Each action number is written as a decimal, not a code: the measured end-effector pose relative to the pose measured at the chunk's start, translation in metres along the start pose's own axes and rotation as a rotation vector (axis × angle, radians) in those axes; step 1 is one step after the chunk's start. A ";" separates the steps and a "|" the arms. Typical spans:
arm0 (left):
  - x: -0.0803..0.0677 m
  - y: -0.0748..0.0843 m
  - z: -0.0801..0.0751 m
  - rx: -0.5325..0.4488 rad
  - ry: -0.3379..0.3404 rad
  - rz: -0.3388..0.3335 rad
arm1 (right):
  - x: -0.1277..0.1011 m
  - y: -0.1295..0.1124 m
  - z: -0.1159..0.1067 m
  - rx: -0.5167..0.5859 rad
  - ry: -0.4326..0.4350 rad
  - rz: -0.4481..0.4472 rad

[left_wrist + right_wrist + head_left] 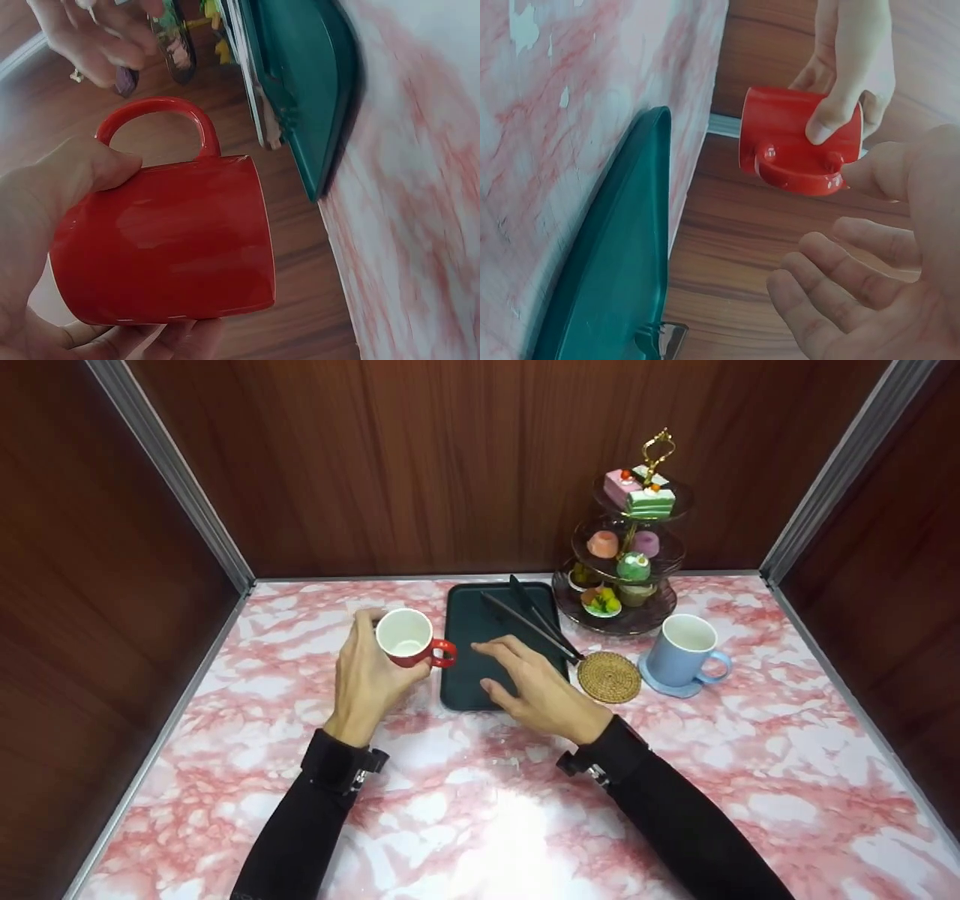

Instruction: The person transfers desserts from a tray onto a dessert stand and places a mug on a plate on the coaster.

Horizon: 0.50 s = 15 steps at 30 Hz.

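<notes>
My left hand (pixel 367 671) grips a red mug (pixel 169 244) round its body, thumb on the near side and fingers behind. The mug is upright, held above the table, with a white inside and its handle (pixel 445 653) pointing right. My right hand (pixel 544 690) hovers over the dark green tray (pixel 469 682), fingers extended and apart, holding nothing. In the right wrist view, the right hand's fingers (pixel 832 289) spread near the mug's handle; whether the thumb touches it I cannot tell. A pair of tongs (pixel 529 624) lies across the tray's right side.
A three-tier stand (pixel 634 619) with toy cakes and desserts stands at the back right. In front of it lies a round woven coaster (pixel 609 677). A light blue mug (pixel 679 652) sits on a blue coaster (pixel 667 688) further right. Wooden panels (pixel 420 472) close off the back and sides.
</notes>
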State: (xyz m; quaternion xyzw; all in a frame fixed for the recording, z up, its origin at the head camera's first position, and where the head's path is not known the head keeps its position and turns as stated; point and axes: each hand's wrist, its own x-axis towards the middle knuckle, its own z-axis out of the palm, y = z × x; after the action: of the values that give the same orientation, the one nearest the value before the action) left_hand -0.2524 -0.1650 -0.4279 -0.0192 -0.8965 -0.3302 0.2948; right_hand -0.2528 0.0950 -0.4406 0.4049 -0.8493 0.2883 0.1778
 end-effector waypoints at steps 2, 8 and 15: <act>-0.002 0.004 0.002 -0.002 -0.007 0.024 | 0.000 0.000 0.001 0.014 0.007 0.002; -0.010 0.016 0.008 -0.004 -0.024 0.068 | -0.003 0.002 0.001 0.054 0.022 0.015; -0.018 0.028 0.017 -0.014 -0.046 0.075 | -0.010 0.006 -0.001 0.092 0.006 0.051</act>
State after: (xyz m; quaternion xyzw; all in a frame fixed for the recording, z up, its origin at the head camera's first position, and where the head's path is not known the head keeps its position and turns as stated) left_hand -0.2397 -0.1299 -0.4314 -0.0624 -0.8993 -0.3248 0.2862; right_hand -0.2512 0.1042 -0.4470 0.3902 -0.8446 0.3326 0.1540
